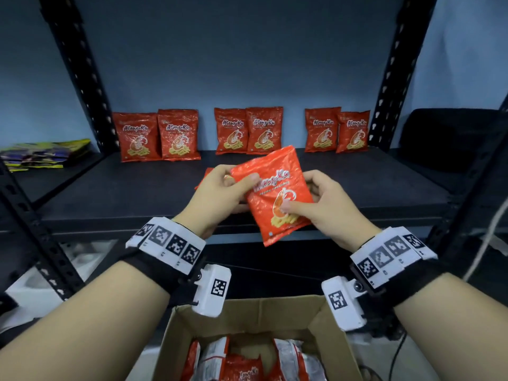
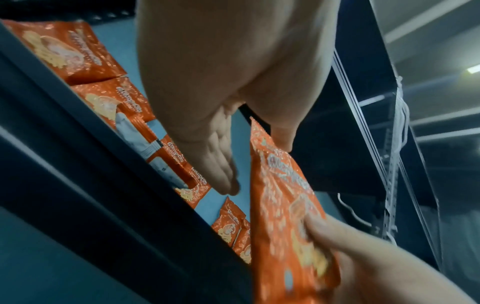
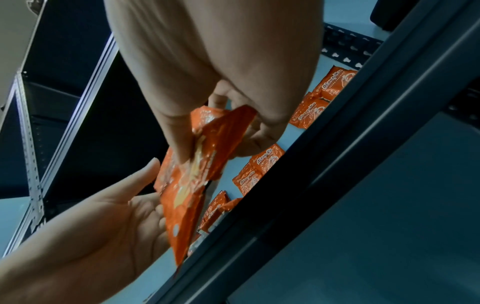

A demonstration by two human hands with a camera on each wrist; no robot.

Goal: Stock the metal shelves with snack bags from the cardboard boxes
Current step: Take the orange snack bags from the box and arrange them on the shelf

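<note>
An orange-red snack bag hangs tilted above the front of the black metal shelf. My left hand grips its upper left corner, thumb on the front. My right hand pinches its lower right side, thumb on the printed face. Another bag lies flat on the shelf, mostly hidden under my left hand. Several matching bags stand in pairs along the back of the shelf. Below my wrists, the open cardboard box holds more bags.
Black perforated uprights frame the shelf on both sides. A stack of yellow and purple packets lies on the neighbouring shelf at the left. A dark bulky object sits at the right, with cables hanging beside the frame.
</note>
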